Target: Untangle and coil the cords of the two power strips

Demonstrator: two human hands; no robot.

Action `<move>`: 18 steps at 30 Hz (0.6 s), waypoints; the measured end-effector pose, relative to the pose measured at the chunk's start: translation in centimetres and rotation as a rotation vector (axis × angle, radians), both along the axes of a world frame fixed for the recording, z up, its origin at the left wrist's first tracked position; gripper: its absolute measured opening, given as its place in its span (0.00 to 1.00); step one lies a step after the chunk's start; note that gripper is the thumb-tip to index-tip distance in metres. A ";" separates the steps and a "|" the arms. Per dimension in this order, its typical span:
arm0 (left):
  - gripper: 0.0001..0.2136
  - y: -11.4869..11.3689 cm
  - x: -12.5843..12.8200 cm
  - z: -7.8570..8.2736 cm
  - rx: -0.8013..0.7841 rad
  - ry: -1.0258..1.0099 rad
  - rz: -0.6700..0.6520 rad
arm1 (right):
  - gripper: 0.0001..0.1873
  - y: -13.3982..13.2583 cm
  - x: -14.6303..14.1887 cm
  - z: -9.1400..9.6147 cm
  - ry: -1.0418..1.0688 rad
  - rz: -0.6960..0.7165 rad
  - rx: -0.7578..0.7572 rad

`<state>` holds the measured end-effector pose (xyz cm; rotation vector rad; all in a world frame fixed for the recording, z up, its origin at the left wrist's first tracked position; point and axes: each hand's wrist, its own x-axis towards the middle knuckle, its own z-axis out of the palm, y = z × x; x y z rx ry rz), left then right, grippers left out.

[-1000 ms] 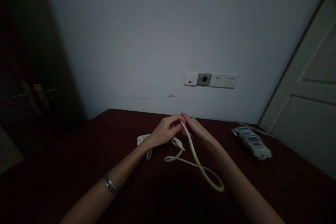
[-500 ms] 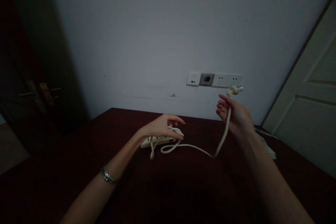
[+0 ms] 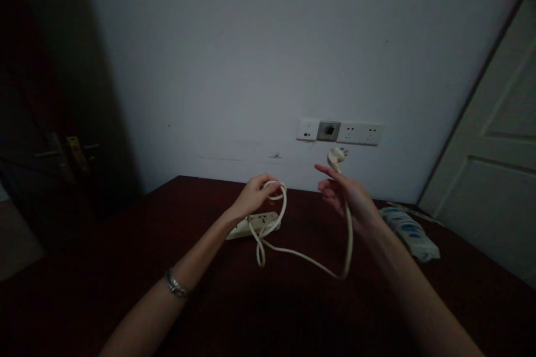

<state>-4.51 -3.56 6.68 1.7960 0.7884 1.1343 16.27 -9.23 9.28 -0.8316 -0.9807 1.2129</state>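
Cord (image 3: 350, 237) strung between both hands above the table's (image 3: 268, 312) far middle: one loop, lifted near the power strip (image 3: 239, 230), now pinched in left hand (image 3: 253, 195), fingers earlier spread; plug (image 3: 335, 157), shifted left from the right-hand wall socket (image 3: 372, 134), cord clamped below it in right hand (image 3: 354, 199).

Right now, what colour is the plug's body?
The plug's body is creamy white, shown best in the head view.

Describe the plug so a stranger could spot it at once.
Look at the pale wall behind the dark red table. Below its sockets in the picture, the plug pokes up above the right hand, at the end of a white cord. Unlike the flat sockets, it has metal prongs sticking out.
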 end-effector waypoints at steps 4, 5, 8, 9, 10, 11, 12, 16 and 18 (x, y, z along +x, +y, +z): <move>0.07 -0.1 0.3 0.0 -0.241 -0.212 0.030 | 0.27 0.9 -3.1 -2.2 -0.018 -0.081 0.066; 0.07 -0.2 0.4 -0.1 -0.269 -0.259 0.031 | 0.28 1.1 -3.6 -2.7 -0.039 -0.082 0.078; 0.05 -0.2 0.4 0.0 -0.333 -0.375 -0.009 | 0.28 1.6 -4.5 -3.9 -0.074 -0.080 0.091; 0.05 -0.2 0.3 0.0 -0.352 -0.402 -0.035 | 0.29 1.6 -4.8 -4.2 -0.066 -0.070 0.086; 0.05 -0.3 0.3 0.0 -0.372 -0.427 -0.060 | 0.30 1.7 -5.0 -4.5 -0.047 -0.051 0.076; 0.05 -0.3 0.3 0.0 -0.391 -0.451 -0.081 | 0.30 1.6 -5.3 -4.7 -0.018 -0.025 0.063; 0.05 -0.3 0.3 0.0 -0.409 -0.474 -0.097 | 0.31 1.6 -5.7 -4.9 0.015 0.005 0.047; 0.05 -0.2 0.5 -0.1 -0.430 -0.543 -0.151 | 0.31 1.3 -7.0 -5.6 0.119 0.061 -0.008; 0.07 -0.2 0.5 -0.2 -0.417 -0.549 -0.167 | 0.30 1.1 -7.4 -5.9 0.145 0.063 -0.018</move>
